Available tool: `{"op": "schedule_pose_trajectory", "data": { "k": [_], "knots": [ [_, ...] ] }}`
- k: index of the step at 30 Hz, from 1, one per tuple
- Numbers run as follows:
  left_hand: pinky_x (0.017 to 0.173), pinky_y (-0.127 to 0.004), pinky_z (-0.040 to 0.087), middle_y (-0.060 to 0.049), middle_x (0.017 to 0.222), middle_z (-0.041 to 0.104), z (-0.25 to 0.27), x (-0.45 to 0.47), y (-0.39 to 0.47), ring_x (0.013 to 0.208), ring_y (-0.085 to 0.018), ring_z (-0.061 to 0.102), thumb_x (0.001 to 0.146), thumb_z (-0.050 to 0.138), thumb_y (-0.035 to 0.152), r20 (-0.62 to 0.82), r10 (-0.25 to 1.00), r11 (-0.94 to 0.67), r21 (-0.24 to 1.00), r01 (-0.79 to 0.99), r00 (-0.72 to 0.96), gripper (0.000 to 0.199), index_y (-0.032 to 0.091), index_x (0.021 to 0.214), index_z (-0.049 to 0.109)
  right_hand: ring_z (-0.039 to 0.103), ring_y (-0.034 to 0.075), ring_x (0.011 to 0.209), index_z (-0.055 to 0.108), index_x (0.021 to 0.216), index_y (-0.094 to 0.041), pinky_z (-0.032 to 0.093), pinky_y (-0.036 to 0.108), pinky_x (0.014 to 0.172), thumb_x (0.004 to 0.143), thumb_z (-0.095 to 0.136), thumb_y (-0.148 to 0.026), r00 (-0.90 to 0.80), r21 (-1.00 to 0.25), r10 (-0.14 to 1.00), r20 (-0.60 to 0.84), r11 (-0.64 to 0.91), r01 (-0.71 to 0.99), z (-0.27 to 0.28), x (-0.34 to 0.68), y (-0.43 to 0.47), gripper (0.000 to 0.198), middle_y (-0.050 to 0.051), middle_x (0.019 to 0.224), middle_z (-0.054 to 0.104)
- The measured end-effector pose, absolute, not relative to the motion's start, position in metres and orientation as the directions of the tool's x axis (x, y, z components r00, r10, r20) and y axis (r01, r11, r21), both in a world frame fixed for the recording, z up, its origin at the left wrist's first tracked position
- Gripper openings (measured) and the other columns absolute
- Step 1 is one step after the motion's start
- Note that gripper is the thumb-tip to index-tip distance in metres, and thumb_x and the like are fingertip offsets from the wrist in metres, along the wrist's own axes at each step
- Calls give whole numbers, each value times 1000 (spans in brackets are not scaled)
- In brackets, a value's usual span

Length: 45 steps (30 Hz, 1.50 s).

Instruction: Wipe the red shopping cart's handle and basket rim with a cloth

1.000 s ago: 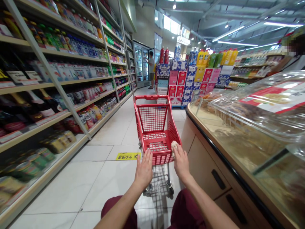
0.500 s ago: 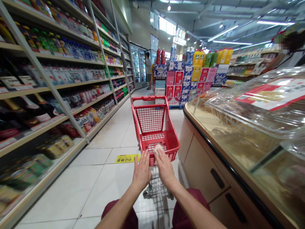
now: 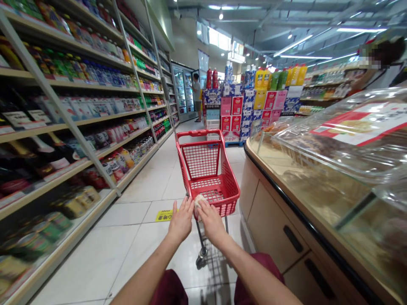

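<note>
A red plastic shopping cart point(image 3: 210, 182) stands in front of my knees, its basket facing me. My right hand point(image 3: 211, 222) presses a crumpled whitish cloth point(image 3: 200, 200) against the near left part of the basket's rim; the fingers partly cover the cloth. Just left of it, my left hand point(image 3: 182, 220) is stretched out, fingers extended, with the fingertips at the basket's near left corner. Nothing shows in that hand; whether it rests on the rim or hovers beside it, I cannot tell. One caster wheel point(image 3: 201, 257) shows below the basket.
Drink shelves point(image 3: 95, 114) line the left side. A wooden counter point(image 3: 273, 212) with clear food boxes point(image 3: 343, 131) stands close on the right. Stacked drink cartons point(image 3: 232, 112) rise ahead. One person point(image 3: 196, 95) is by the fridges, another point(image 3: 378, 72) at right. A yellow floor sticker point(image 3: 163, 216) lies beside the cart.
Both hands have shifted left along the near rim, the right hand taking the cloth from the rim's middle to its left corner. The cart has stayed in about the same place.
</note>
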<state>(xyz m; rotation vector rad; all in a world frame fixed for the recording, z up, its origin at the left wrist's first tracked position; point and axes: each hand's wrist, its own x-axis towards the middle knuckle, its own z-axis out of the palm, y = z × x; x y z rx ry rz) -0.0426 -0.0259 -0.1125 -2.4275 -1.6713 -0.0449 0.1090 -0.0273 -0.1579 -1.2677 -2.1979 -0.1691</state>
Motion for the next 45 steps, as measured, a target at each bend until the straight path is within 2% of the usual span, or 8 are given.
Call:
{"op": "schedule_pose_trajectory", "data": {
  "k": [6, 11, 16, 20, 24, 36, 42, 45],
  "knots": [
    [103, -53, 14, -6, 139, 29, -111, -39, -29, 129, -20, 18, 68, 32, 5, 141, 918, -353, -138, 925, 372, 63, 18, 129, 31, 30, 20, 125, 46, 122, -16, 30, 44, 96, 77, 30, 0, -51, -270, 818, 573, 247, 931, -157, 156, -24, 50, 13, 130, 41],
    [104, -51, 12, -9, 138, 30, -109, -33, -34, 129, -20, 19, 70, 34, 8, 162, 902, -382, -137, 914, 401, 56, 15, 126, 36, 31, 18, 124, 48, 120, -19, 30, 41, 96, 79, 34, -3, -352, -141, 732, 583, 519, 843, -168, 131, -40, 46, 9, 131, 42],
    [103, -53, 13, -8, 131, 42, -94, -39, -24, 127, -21, 25, 73, 38, 12, 205, 854, -472, -85, 877, 479, 38, 20, 109, 49, 32, 19, 124, 48, 120, -17, 30, 43, 96, 77, 29, 2, -97, -193, 784, 614, 268, 944, -167, 183, -39, 50, 11, 130, 42],
    [102, -47, 18, -4, 97, 63, -81, -37, -9, 108, -18, 48, 79, 39, 18, 178, 812, -553, -71, 830, 556, 19, 20, 87, 56, 29, 17, 125, 47, 120, -16, 34, 38, 97, 78, 29, -1, -46, -233, 773, 633, 247, 940, -172, 210, -32, 49, 11, 132, 40],
    [97, -39, 27, -2, 71, 64, -82, -23, -6, 76, -13, 58, 81, 36, 17, 191, 810, -547, -98, 831, 555, 23, 18, 74, 58, 29, 18, 125, 47, 121, -16, 33, 39, 98, 79, 30, -2, -101, -246, 789, 605, 306, 920, -176, 210, -23, 47, 10, 131, 41],
    [99, -41, 24, -3, 80, 64, -90, 44, -52, 82, -16, 57, 78, 43, 25, 240, 786, -589, 10, 808, 570, 17, 18, 81, 58, 32, 23, 123, 55, 111, -14, 31, 44, 98, 73, 33, -2, -42, -350, 874, 484, 238, 906, -164, 282, 11, 46, 12, 128, 44],
    [102, -50, 16, -7, 130, 43, -93, 27, -28, 122, -21, 34, 79, 41, 29, 256, 777, -597, 12, 802, 575, 43, 20, 121, 40, 38, 21, 119, 55, 112, -14, 33, 39, 98, 69, 36, -3, -64, -339, 873, 483, 254, 906, -151, 268, -16, 48, 11, 125, 48],
    [102, -52, 16, -6, 136, 34, -95, 16, -13, 126, -22, 26, 81, 37, 35, 229, 814, -534, -67, 843, 534, 49, 20, 128, 32, 37, 18, 120, 47, 120, -15, 36, 36, 97, 69, 34, -3, -52, -391, 843, 535, 302, 869, -159, 233, -53, 54, 9, 129, 44]
  ]
}}
